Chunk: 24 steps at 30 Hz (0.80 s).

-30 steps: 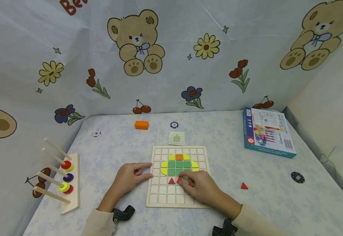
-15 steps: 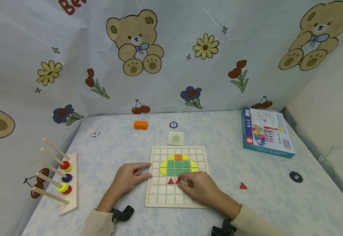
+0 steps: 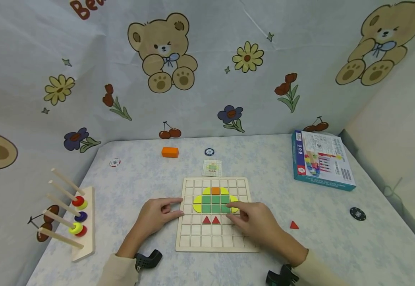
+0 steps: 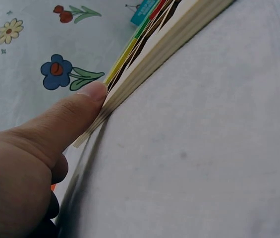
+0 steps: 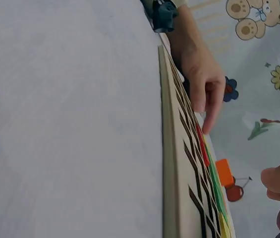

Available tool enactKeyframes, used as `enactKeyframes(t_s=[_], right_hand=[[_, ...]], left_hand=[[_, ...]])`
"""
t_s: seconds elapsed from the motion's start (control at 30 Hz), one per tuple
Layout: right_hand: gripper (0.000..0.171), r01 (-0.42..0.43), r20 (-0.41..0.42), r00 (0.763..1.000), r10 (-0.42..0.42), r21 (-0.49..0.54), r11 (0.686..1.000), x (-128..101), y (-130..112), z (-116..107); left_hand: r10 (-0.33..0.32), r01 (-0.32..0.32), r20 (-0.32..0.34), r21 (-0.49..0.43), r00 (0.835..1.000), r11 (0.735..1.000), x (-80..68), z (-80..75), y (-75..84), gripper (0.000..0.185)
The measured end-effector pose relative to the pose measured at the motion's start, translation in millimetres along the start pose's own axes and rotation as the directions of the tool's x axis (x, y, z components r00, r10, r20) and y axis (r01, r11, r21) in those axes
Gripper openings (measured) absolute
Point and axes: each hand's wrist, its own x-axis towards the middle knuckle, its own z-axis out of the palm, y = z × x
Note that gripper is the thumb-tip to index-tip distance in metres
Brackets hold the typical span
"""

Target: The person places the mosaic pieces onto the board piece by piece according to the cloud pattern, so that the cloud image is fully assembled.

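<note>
While our left hand [image 3: 159, 214] rests flat on the table with its straight fingertips against the left edge of the wooden grid board [image 3: 196, 242], our right hand [image 3: 255, 224] lies over the board's right part, fingers loosely bent and holding nothing, fingertips near the right end of the yellow and green tile pattern [image 3: 214, 200]. Just left of those fingers, two red triangles [image 3: 211, 219] sit side by side in the row below the pattern, apart from the hand. One orange square [image 3: 215, 190] tops the pattern. A third red triangle [image 3: 294, 225] lies on the table [image 3: 282, 167] right of the board. Beyond the board lie a small pattern card [image 3: 212, 167], an orange block [image 3: 170, 152] and a blue box [image 3: 321, 160]. A ring-stacking rack [image 3: 80, 222] lies at the left.
</note>
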Motion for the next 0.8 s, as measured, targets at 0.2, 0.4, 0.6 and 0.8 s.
enactKeyframes(t_s=[0.2, 0.4, 0.6, 0.8], right_hand=[[0.019, -0.113, 0.061, 0.992, 0.114, -0.02, 0.993, -34, 36, -48], [0.023, -0.281, 0.161, 0.944, 0.288, -0.069, 0.957, -69, 68, -90], [0.024, -0.339, 0.153, 0.924, 0.35, -0.096, 0.936, -84, 84, -99], [0.019, -0.382, 0.143, 0.908, 0.394, -0.106, 0.918, -90, 94, -93]], left_hand=[[0.004, -0.004, 0.0, 0.006, 1.0, 1.0, 0.8, -0.6, -1.3, 0.038], [-0.008, 0.008, -0.004, 0.006, 1.0, 1.0, 0.6, -2.7, -1.3, 0.039], [-0.018, 0.018, -0.009, -0.001, 1.0, 1.0, 0.2, -2.8, -0.6, 0.039], [-0.024, 0.024, 0.005, 0.001, 1.0, 1.0, 0.0, -0.1, -0.7, 0.039]])
